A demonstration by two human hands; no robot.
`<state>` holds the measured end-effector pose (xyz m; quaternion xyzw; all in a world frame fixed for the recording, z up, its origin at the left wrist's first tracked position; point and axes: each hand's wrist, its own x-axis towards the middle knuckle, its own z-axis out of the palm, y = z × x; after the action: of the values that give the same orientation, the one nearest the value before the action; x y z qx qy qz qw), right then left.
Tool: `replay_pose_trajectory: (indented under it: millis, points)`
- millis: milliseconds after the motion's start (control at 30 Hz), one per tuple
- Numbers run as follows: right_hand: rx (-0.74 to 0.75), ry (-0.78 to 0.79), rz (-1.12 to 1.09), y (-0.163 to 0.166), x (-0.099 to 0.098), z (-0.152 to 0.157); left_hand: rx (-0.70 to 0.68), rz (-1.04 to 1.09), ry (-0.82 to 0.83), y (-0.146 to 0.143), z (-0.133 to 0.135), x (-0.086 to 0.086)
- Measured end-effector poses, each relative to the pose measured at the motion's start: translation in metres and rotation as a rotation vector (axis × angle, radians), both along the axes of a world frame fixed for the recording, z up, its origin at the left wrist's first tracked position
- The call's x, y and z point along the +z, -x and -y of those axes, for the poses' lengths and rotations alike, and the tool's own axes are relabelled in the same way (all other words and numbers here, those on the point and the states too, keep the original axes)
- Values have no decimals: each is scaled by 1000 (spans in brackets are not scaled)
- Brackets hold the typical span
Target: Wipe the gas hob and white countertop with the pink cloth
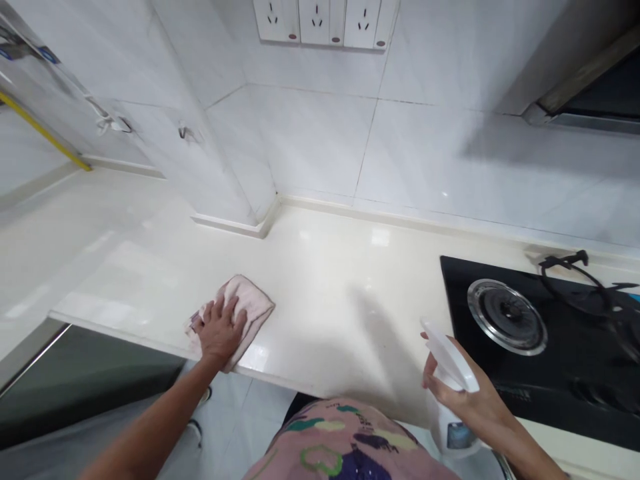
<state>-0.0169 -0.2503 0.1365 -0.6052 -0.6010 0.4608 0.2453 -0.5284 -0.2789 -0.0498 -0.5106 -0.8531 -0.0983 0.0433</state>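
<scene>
My left hand (220, 328) lies on a folded pale pink cloth (254, 300) near the counter's front edge. Its fingers are somewhat spread on top of the cloth, pressing it against the surface. On the right, my right hand (467, 393) is wrapped around the neck of a white spray bottle (450, 360), held roughly upright by the counter's front edge beside the stove. Part of the bottle's body, with a dark label, shows below the hand. The cream countertop (320, 287) has a few small specks and wet-looking reflections between my hands.
A black gas stove (455, 293) with a round burner (507, 317) and a black pan support (575, 267) stands at the right. A tiled wall pillar (225, 167) juts onto the counter. Wall sockets (325, 23) hang above; a yellow pipe (45, 133) runs at far left.
</scene>
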Motion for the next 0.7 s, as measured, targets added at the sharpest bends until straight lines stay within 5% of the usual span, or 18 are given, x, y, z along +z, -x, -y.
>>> replay_pose_trajectory:
  millis: [367,700]
  points:
    - [90,-64,-102,13,17,-14,-12,-4,-52,1,3,-6]
    - [305,93,-192,63,18,-22,-12,12,-27,-3,5,1]
